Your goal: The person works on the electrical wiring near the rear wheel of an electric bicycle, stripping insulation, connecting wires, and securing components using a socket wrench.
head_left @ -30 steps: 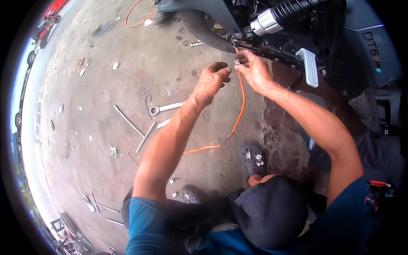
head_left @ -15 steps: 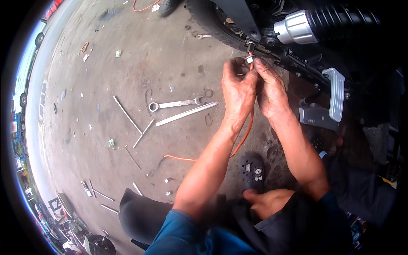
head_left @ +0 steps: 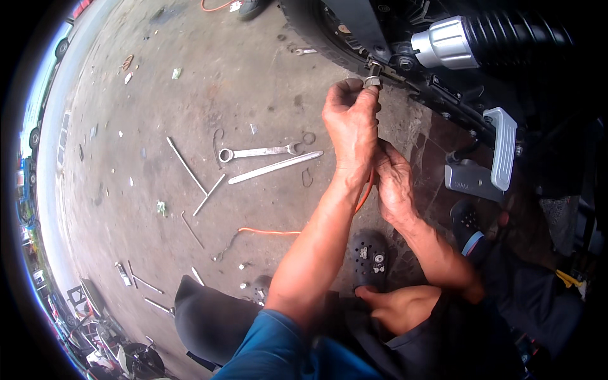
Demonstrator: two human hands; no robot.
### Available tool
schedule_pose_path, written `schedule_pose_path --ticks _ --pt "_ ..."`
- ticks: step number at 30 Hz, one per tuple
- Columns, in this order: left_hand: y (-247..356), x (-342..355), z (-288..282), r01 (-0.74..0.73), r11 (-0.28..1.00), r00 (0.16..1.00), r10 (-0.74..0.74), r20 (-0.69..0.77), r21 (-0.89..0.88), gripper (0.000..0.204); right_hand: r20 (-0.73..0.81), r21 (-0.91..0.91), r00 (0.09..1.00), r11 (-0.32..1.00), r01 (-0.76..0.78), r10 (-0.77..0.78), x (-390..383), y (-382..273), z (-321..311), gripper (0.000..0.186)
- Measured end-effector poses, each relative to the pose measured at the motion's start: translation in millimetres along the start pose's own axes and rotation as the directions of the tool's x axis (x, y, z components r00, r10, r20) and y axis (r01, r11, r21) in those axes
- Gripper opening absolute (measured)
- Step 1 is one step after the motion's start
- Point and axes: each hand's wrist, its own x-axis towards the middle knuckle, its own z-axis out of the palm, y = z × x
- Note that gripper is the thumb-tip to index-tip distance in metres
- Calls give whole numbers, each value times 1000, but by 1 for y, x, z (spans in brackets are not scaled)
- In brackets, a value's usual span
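My left hand is raised to the rear of a motorcycle, its fingertips pinched on a small metal fitting beside the tyre. My right hand sits lower, partly behind the left wrist, closed on an orange hose that trails down and left across the concrete floor. A chrome and black shock absorber lies just right of the fitting.
A silver wrench, a flat metal bar and several thin rods lie on the concrete to the left. A grey footrest juts out at right. My sandalled feet are below the hands.
My left hand has risen to the metal fitting by the tyre. My right hand has dropped lower along the orange hose, behind the left wrist.
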Motion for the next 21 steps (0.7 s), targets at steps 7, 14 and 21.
schedule_pose_path --ticks 7,14,21 --pt "-1 9 -5 -198 979 976 193 99 46 30 85 -491 975 843 221 -206 9 -9 7 21" --pt "-1 11 2 -275 926 959 284 4 257 30 190 -662 927 655 364 -324 15 6 -9 15" --pt "-3 4 16 -287 900 942 326 -72 329 33 160 -293 976 938 188 -145 30 75 -38 20"
